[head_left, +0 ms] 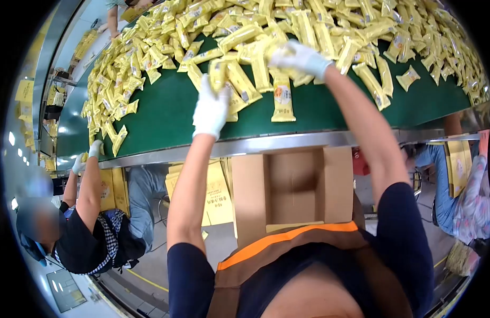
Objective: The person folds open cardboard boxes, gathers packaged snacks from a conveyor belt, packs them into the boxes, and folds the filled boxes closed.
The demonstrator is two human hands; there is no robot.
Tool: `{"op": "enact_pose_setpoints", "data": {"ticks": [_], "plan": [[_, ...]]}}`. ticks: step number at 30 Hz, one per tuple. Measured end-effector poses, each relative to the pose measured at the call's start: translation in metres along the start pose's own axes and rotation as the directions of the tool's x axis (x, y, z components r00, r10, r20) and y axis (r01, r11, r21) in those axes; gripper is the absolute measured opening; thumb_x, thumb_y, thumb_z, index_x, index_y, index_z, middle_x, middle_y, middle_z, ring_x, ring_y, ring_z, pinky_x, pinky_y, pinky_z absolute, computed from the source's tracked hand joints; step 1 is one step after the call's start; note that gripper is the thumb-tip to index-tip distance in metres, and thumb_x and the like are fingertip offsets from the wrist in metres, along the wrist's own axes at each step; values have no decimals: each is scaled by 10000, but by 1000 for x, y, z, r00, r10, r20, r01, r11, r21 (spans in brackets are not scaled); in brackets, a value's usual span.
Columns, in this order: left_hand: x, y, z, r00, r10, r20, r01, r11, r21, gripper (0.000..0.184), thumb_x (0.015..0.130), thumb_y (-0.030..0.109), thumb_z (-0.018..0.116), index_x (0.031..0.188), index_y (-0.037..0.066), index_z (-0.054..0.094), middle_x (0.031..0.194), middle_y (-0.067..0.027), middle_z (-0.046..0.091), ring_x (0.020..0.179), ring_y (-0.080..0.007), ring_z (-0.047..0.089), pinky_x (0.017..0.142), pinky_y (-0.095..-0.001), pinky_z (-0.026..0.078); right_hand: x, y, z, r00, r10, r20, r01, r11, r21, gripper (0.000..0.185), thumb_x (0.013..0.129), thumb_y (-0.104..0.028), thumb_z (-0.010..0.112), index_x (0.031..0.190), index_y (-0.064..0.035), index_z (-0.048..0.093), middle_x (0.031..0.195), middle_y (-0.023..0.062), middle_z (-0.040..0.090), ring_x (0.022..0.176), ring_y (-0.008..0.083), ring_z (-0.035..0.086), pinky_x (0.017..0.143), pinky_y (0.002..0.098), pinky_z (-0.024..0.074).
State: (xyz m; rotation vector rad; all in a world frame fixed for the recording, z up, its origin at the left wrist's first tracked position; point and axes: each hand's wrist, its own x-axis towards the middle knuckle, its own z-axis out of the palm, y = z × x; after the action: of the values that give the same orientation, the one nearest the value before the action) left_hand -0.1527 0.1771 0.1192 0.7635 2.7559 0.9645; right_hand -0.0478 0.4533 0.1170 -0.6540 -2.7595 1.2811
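My left hand (pixel 210 110), in a white glove, is closed on a yellow wrapped snack packet (pixel 217 73) held upright over the green belt (pixel 165 119). Beside it, more yellow packets lie at a slant, partly hidden by the glove. My right hand (pixel 303 59), also gloved, reaches into the pile of packets (pixel 245 34); its fingers are blurred, with smeared yellow at their tips. Just below the right hand a single packet (pixel 282 100) lies print side up on the belt. Under the belt's edge, in front of my body, stands an open cardboard box (pixel 295 185).
A metal rail (pixel 245 145) edges the belt, between the packets and the box. Flat yellow cartons (pixel 215 193) stand left of the box. A co-worker (pixel 86 222) reaches to the belt at left, another person (pixel 467 196) is at right, and a further arm (pixel 112 20) shows across the belt.
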Motion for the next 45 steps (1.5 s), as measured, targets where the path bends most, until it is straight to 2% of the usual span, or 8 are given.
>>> {"op": "enact_pose_setpoints", "data": {"ticks": [4, 10, 14, 22, 27, 30, 34, 45], "plan": [[29, 8, 10, 987, -40, 159, 49, 998, -49, 1217, 666, 498, 826, 1516, -33, 137, 1318, -303, 543, 1193, -377, 572, 1001, -379, 445, -12, -26, 13, 999, 33, -13, -35, 892, -451, 1005, 663, -739, 644, 1385, -58, 486, 1356, 209, 517, 1220, 356, 546, 1019, 398, 439], [21, -30, -36, 992, 104, 75, -82, 963, -256, 706, 763, 245, 670, 1381, -27, 463, 1169, -222, 649, 1080, -285, 638, 947, -321, 474, -84, -17, -20, 903, -324, -283, 247, 929, -275, 786, 707, -601, 706, 1261, -63, 563, 1234, 190, 559, 1171, 345, 559, 987, 391, 450], [-24, -92, -68, 962, 208, 178, -236, 959, 155, 560, 802, 188, 605, 1322, 1, 518, 1117, -219, 655, 978, -345, 654, 882, -376, 497, -161, 24, -29, 912, -406, -68, 271, 716, -643, 684, 651, -441, 796, 1195, -93, 573, 1145, 135, 569, 1087, 333, 572, 925, 451, 460], [-61, -79, -54, 972, -197, -126, 160, 954, -252, 623, 911, 478, 634, 1240, -44, 543, 1075, -173, 663, 938, -223, 628, 877, -342, 480, -167, 50, -19, 985, -43, -168, -76, 761, -644, 938, 684, -477, 763, 1463, -123, 381, 1203, 131, 569, 1128, 337, 538, 943, 445, 435], [-62, -36, -39, 983, -159, -91, 180, 931, 316, 786, 731, 546, 745, 1245, -15, 550, 1130, -261, 655, 1058, -393, 636, 906, -397, 484, -167, 54, -12, 975, -86, -203, -82, 710, -699, 955, 693, -591, 726, 1459, -139, 379, 1152, 120, 581, 1097, 313, 555, 921, 456, 438], [-34, -80, -29, 988, -131, -78, 142, 978, 151, 560, 741, 399, 737, 1121, 15, 587, 999, -231, 684, 952, -388, 662, 820, -424, 515, -167, 50, -21, 986, -61, -153, -58, 742, -668, 945, 693, -571, 740, 1451, -134, 384, 1125, 131, 581, 1072, 323, 564, 900, 447, 458], [-52, -68, -71, 987, 152, -48, -97, 811, 577, 410, 782, 328, 701, 1107, 94, 614, 908, -200, 695, 846, -377, 672, 753, -455, 530, -185, 51, -49, 933, -279, -226, 65, 751, -658, 923, 676, -497, 780, 1421, -86, 423, 1089, 157, 579, 1035, 338, 577, 898, 426, 472], [-63, -88, -69, 979, 135, 152, -200, 773, 602, 659, 927, 521, 544, 1386, 56, 463, 1057, -166, 619, 961, -364, 616, 852, -467, 495, -183, 88, -37, 961, -135, -241, -46, 781, -623, 884, 687, -505, 763, 1402, -103, 433, 1194, 179, 575, 1119, 359, 563, 950, 439, 456]]}}
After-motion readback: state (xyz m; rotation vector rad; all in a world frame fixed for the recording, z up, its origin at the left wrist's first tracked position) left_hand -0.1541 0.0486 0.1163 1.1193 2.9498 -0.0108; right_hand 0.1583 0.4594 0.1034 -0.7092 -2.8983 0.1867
